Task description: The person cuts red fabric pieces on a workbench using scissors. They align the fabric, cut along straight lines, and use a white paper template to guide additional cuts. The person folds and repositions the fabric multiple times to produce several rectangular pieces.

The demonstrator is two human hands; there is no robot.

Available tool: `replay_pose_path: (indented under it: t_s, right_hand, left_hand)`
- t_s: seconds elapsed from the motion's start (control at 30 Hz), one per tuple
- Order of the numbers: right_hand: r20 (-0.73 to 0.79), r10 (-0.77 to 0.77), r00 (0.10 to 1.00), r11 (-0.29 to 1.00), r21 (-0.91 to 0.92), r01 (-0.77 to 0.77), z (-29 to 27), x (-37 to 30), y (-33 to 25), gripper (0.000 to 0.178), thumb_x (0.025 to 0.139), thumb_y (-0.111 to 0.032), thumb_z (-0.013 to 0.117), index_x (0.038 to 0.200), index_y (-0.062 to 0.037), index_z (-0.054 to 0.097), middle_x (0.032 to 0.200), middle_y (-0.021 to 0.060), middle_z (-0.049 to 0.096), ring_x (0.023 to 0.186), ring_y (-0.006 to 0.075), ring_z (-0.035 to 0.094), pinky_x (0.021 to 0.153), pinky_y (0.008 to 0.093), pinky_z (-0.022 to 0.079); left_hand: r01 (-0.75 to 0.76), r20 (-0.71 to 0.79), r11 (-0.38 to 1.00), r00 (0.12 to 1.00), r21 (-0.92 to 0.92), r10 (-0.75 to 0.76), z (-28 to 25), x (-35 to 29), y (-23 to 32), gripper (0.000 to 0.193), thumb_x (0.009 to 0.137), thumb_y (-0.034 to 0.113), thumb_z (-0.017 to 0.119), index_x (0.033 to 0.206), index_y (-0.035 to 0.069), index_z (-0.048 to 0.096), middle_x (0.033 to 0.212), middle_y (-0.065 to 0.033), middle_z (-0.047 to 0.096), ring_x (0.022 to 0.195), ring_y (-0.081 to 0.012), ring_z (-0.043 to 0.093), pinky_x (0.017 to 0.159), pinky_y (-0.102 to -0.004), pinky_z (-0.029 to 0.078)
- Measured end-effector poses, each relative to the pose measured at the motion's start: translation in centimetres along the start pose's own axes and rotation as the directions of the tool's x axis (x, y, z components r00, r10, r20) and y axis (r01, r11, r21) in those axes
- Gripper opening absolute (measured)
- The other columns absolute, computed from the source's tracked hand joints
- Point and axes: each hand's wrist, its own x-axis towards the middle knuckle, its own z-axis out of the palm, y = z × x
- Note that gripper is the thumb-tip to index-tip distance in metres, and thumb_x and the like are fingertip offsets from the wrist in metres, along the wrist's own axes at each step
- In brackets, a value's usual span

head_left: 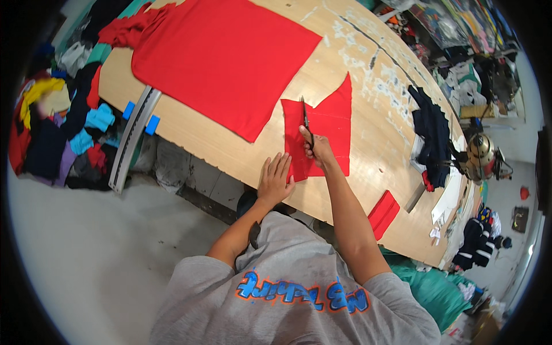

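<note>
A small piece of red fabric (333, 132) lies flat on the wooden table (241, 158) in front of me. My right hand (317, 148) grips a pair of scissors (306, 115) by the handles, its fingers wrapped round them. The blades point away from me over the fabric, near a notch in its far edge; whether they are parted I cannot make out. My left hand (277, 179) rests flat with fingers stretched out, beside the fabric's near left edge, fingertips close to it. A large red cloth (230, 63) is spread out farther left.
A narrow folded red piece (384, 214) lies to the right. Beyond it are dark cut fabric (431, 135) and a round-bladed-looking brass-coloured machine (480, 150). A metal rail (133, 138) with blue clamps juts from the table's left edge. Heaped cloth (52, 132) stands at left.
</note>
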Motion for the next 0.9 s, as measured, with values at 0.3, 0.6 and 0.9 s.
replay_pose_path:
  t_s: [0.3, 0.6, 0.9]
  right_hand:
    - [-0.017, -0.014, 1.0, 1.0, 0.023, 0.015, 0.7, 2.3, -1.6, 0.059, 0.088, -0.062, 0.091, 0.076, -0.0159, 0.056, 0.065, -0.0033, 0.056, 0.051, 0.0082, 0.053, 0.046, 0.0271, 0.041]
    - [0.031, -0.256, 0.966, 0.912, -0.323, 0.252, -1.6, -4.5, 3.3, 0.056, 0.102, -0.055, 0.08, 0.074, -0.01, 0.061, 0.062, -0.0012, 0.053, 0.057, 0.0126, 0.054, 0.055, 0.0331, 0.041]
    - [0.148, -0.15, 0.977, 0.898, 0.435, 0.072, -11.8, -20.0, 14.1, 0.075, 0.106, -0.071, 0.063, 0.142, -0.005, 0.066, 0.124, 0.005, 0.074, 0.098, 0.014, 0.067, 0.086, 0.0339, 0.053]
  left_hand:
    - [-0.026, 0.016, 0.999, 1.0, 0.019, 0.026, 0.6, 0.1, -0.1, 0.073, 0.1, 0.032, 0.066, 0.165, 0.003, 0.049, 0.172, -0.0138, 0.047, 0.164, -0.0307, 0.038, 0.136, -0.0594, 0.024]
    - [0.017, -0.019, 0.994, 1.0, -0.112, -0.019, -1.0, -0.9, -1.5, 0.03, 0.109, 0.023, 0.066, 0.13, 0.002, 0.068, 0.138, -0.017, 0.068, 0.137, -0.0369, 0.059, 0.116, -0.0524, 0.046]
    - [0.002, 0.371, 0.831, 0.895, -0.556, 0.246, -11.7, 3.7, 13.2, 0.03, 0.112, 0.029, 0.065, 0.127, 0.003, 0.069, 0.107, -0.023, 0.076, 0.098, -0.0412, 0.075, 0.086, -0.047, 0.058]
